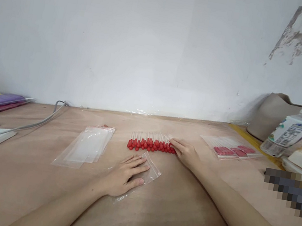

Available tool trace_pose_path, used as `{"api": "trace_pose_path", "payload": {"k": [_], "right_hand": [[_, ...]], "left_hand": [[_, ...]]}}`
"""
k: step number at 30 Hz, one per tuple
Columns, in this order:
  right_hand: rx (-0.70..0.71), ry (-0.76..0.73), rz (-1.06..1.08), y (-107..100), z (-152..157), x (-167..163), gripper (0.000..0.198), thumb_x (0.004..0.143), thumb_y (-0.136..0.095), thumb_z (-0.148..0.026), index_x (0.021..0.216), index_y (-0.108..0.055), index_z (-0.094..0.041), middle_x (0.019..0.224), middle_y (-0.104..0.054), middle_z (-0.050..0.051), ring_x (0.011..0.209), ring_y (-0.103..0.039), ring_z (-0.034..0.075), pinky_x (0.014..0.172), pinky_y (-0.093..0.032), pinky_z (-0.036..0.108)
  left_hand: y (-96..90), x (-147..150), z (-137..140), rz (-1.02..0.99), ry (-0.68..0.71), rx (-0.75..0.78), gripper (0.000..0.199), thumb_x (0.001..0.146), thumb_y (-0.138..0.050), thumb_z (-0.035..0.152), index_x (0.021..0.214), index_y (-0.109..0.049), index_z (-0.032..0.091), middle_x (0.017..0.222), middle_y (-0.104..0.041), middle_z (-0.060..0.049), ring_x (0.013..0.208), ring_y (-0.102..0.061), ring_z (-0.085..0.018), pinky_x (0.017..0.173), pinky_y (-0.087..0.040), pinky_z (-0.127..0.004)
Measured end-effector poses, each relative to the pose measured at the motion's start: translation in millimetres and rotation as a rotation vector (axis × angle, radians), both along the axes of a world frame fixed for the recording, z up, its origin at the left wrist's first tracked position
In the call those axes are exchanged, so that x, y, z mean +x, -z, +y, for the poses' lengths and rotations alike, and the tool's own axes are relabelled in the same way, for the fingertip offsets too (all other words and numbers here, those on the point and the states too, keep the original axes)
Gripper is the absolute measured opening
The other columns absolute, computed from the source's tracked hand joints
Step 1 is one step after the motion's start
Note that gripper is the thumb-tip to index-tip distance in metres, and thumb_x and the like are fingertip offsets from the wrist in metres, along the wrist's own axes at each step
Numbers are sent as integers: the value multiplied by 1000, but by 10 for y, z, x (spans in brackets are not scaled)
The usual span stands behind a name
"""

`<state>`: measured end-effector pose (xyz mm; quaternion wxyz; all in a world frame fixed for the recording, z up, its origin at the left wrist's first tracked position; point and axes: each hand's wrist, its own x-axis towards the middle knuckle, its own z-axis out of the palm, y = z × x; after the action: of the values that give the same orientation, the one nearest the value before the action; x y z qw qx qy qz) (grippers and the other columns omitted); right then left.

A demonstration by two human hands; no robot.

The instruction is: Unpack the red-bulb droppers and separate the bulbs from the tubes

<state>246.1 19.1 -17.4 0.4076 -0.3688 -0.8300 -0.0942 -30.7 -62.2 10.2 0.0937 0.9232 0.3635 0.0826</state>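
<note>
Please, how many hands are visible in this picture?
2. The left hand lies spread on a clear bag; the right hand is at the right end of the red-tipped sticks. No other hand shows.

I can see a row of red-tipped sticks (149, 144) lying loose side by side, pale shafts pointing away from the person, rounded red ends nearest, in uneven, overlapping ranks; the right hand (187, 154) touches the row's right end. Just nearer, under the spread left hand (126, 175), a clear zip bag (153, 172) lies flat, slightly wrinkled, its strip edge showing past the fingertips.
</note>
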Motion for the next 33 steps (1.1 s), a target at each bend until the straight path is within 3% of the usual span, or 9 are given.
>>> {"api": "trace_pose_path", "payload": {"k": [5,11,14,18,22,25,33], "right_hand": [[-82,30,-61,-32,-21,16,26,85,-45,-29,104,-61,-23,101,-64,7,93,-57,21,83,-47,38],[-296,98,138,-12,-37,84,53,74,-57,-47,119,-50,-19,118,-53,10,106,-50,23,91,-42,39],[-343,77,197,2,-56,112,48,75,-56,-45,115,-52,-19,115,-54,9,105,-51,22,90,-42,38],[-236,99,247,-26,-117,81,30,80,-50,-37,102,-59,-19,100,-60,8,95,-54,21,86,-43,39],[-107,137,162,-61,-185,-17,24,80,-50,-35,96,-63,-22,96,-59,7,93,-53,22,84,-41,40],[-88,178,132,-58,-189,-55,21,81,-50,-34,90,-65,-23,92,-60,7,92,-53,22,83,-40,41],[-21,211,329,-39,-180,-18,21,83,-47,-32,76,-61,-19,79,-60,7,80,-55,21,75,-43,37]], "left_hand": [[-13,0,-6,9,-4,1,47,88,-31,48,132,-31,31,142,-23,-1,131,-19,-21,107,-17,-44],[1,-6,-6,9,-11,5,48,88,-31,48,132,-31,30,142,-24,-1,131,-19,-20,107,-17,-44],[-1,-7,-7,1,-9,5,47,88,-32,48,132,-32,30,142,-24,-1,131,-18,-21,107,-17,-45],[-3,-5,-12,-8,-9,5,47,88,-32,47,132,-32,30,142,-24,-2,131,-19,-21,107,-17,-44],[16,-6,-23,-28,-15,6,47,88,-34,46,132,-31,30,142,-24,-2,131,-19,-21,107,-17,-45],[28,-8,-28,-25,-30,8,47,88,-33,47,132,-31,30,142,-23,-2,131,-19,-22,107,-17,-45],[5,-1,-42,-15,-42,2,48,88,-32,49,131,-33,29,142,-23,-2,131,-18,-22,107,-17,-45]]}}
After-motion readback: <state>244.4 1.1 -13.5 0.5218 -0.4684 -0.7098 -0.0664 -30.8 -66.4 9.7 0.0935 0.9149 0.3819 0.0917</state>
